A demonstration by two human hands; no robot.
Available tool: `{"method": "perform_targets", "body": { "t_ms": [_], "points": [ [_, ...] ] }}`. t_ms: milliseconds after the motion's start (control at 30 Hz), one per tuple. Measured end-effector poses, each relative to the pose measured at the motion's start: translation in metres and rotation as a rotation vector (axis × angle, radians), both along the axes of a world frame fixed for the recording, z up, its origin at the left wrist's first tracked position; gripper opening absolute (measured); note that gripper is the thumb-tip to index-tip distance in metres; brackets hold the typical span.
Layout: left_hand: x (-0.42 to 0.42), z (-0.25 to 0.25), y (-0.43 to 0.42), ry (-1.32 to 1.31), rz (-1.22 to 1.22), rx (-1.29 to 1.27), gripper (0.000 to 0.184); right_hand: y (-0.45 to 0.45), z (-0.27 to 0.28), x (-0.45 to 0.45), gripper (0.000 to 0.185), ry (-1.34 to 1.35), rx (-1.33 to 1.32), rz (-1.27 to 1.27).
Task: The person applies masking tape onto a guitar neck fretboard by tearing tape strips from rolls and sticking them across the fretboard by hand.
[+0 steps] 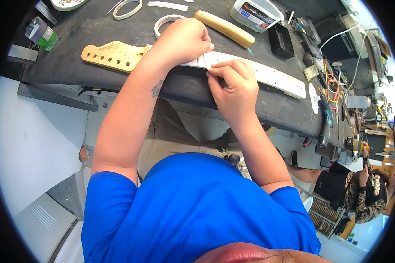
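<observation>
A guitar neck [267, 72] lies along the bench's near edge. Its wooden headstock [105, 56], with a row of holes, points left, and its fretboard is covered in white tape between the frets. Above the middle of the neck, my left hand [184, 41] is closed in a pinch. My right hand [237, 83] is closed too, thumb and forefinger together at the neck's near edge. A pale strip of masking tape [205, 61] runs between both sets of fingertips, which partly hide its ends.
Behind the neck are a wooden block [226, 30], a tape roll [162, 25], another roll [127, 8], a white tub [256, 15] and a black box [281, 41]. A green bottle [43, 35] stands left. Cables and tools crowd the right. A person [360, 193] is at far right.
</observation>
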State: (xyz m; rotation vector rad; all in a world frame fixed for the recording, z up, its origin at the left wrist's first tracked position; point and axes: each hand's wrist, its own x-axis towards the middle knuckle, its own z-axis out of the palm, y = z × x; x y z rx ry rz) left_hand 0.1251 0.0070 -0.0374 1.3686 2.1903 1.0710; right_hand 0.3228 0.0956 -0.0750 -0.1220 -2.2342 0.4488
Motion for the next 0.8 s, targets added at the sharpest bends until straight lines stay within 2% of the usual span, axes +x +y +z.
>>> {"method": "perform_targets", "body": {
  "t_ms": [233,333,800],
  "points": [
    [0.0015,0.0033,-0.0013,-0.005,0.001,-0.005,0.030,-0.0091,0.0065,-0.0004,0.025,-0.059,-0.029,-0.085],
    [0.0007,0.0016,-0.0012,0.016,-0.001,0.002,0.030,-0.0060,0.0045,-0.0049,0.024,0.002,0.058,-0.055],
    [0.0007,0.0055,-0.0023,-0.015,-0.012,-0.013,0.030,0.0001,0.0015,-0.0021,0.021,-0.021,0.027,-0.007]
  ]
}}
